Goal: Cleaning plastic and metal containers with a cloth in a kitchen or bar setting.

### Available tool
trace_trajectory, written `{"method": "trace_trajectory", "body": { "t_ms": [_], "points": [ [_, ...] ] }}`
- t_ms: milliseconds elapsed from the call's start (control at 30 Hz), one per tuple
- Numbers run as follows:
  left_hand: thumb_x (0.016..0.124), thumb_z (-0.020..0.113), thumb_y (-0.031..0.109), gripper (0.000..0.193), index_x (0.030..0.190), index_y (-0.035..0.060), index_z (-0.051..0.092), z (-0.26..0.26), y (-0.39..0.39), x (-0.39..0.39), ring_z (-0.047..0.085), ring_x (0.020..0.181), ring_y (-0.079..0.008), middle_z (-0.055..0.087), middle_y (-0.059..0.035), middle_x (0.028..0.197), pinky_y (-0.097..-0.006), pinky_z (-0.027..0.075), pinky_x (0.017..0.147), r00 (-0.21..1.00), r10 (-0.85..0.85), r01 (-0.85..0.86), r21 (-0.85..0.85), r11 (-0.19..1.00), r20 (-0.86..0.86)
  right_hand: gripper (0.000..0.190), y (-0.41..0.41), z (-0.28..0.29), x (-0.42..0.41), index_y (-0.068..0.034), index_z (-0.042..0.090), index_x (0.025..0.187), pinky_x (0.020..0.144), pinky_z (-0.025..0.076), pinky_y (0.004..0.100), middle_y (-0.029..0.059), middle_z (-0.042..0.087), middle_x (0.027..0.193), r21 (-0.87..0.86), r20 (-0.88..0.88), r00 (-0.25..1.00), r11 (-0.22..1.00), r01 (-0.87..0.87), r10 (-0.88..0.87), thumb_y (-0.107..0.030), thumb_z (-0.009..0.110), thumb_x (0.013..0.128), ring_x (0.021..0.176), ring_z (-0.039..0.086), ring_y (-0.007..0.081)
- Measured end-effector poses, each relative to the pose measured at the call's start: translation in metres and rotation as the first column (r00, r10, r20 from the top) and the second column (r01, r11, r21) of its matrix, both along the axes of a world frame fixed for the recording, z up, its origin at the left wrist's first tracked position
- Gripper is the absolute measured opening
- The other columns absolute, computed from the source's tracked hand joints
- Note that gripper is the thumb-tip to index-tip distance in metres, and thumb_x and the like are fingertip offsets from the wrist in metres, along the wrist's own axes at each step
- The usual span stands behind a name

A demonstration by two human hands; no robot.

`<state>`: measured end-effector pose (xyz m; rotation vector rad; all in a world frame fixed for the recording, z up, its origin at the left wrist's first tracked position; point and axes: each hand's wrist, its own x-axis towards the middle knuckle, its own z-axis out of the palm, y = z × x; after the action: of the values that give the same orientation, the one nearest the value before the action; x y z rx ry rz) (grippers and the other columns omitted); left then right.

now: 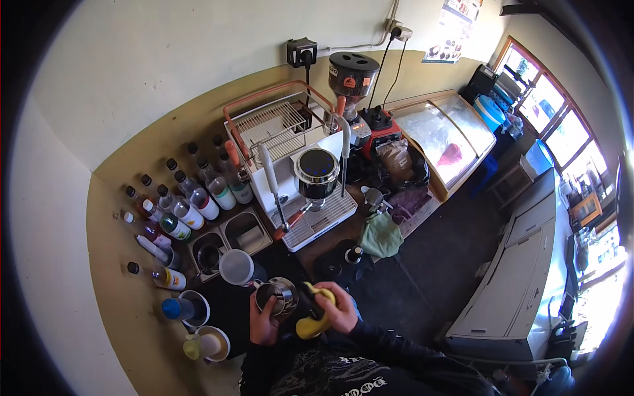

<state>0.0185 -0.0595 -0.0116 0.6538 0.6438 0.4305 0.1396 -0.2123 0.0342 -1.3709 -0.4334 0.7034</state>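
My left hand [263, 321] grips a stainless steel milk pitcher [285, 292], its mouth tilted up towards me and my thumb over the rim. To the right of the pitcher, my right hand [342, 311] holds a yellow cloth [309, 327], part of it hanging below my fingers. A dark object [308, 301] lies against the cloth beside the pitcher; what it is, I cannot tell. Just beyond the pitcher stands a tub with a whitish translucent lid [236, 266]. Both hands are close to my body, at the near side of the dark counter.
A white espresso machine [292, 198] stands ahead, with a coffee grinder [352, 74] behind it. Several syrup bottles [190, 210] and metal containers [245, 230] are to the left. A green cloth [381, 235] drapes at the counter edge by a black tamping mat [342, 262]. White cabinets [515, 267] line the right.
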Motion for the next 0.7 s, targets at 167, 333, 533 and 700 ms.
{"method": "trace_trajectory", "body": {
  "t_ms": [167,333,533,700],
  "points": [
    [0.090,0.061,0.005,0.043,0.126,0.0151,0.042,-0.019,-0.008,0.007,0.057,0.108,-0.0277,0.052,-0.0090,0.123,-0.0487,0.056,0.081,0.992,0.003,0.003,0.044,0.999,-0.130,0.016,-0.032,0.011,0.061,-0.003,0.053,0.106,0.072,0.050,0.0301,0.0108,0.059,0.091,0.215,-0.330,0.940,0.962,0.166,-0.088,-0.009,0.051,0.091,0.071,0.060,0.0172],
    [0.090,0.062,0.007,0.043,0.127,0.0171,0.043,-0.043,-0.015,0.021,0.057,0.110,-0.0275,0.052,-0.0076,0.123,-0.0491,0.053,0.084,0.977,0.031,-0.016,0.069,0.997,-0.210,0.033,-0.089,0.008,0.157,0.001,0.059,0.075,0.071,0.039,0.0250,0.0035,0.055,0.078,0.141,0.093,0.953,0.952,0.273,-0.287,-0.022,0.048,0.096,0.075,0.051,0.0111],
    [0.090,0.062,0.009,0.044,0.127,0.0188,0.043,-0.086,-0.026,0.036,0.055,0.112,-0.0277,0.051,-0.0083,0.125,-0.0489,0.053,0.083,0.920,0.148,-0.127,0.082,0.989,-0.363,0.028,-0.130,-0.035,0.248,-0.002,0.059,0.096,0.061,0.043,0.0272,0.0056,0.058,0.079,-0.330,0.399,0.903,0.894,0.304,-0.160,-0.024,0.072,0.083,0.071,0.053,0.0096],
    [0.085,0.069,0.011,0.055,0.128,0.0181,0.036,-0.112,-0.047,0.043,0.054,0.112,-0.0281,0.047,-0.0087,0.127,-0.0478,0.054,0.082,0.809,0.384,-0.347,0.165,0.923,-0.445,0.062,-0.114,-0.114,0.307,-0.005,0.043,0.130,0.087,0.048,0.0368,0.0162,0.057,0.120,-0.484,0.451,0.892,0.834,0.263,-0.020,-0.024,0.074,0.080,0.098,0.061,0.0285]
  ]
}}
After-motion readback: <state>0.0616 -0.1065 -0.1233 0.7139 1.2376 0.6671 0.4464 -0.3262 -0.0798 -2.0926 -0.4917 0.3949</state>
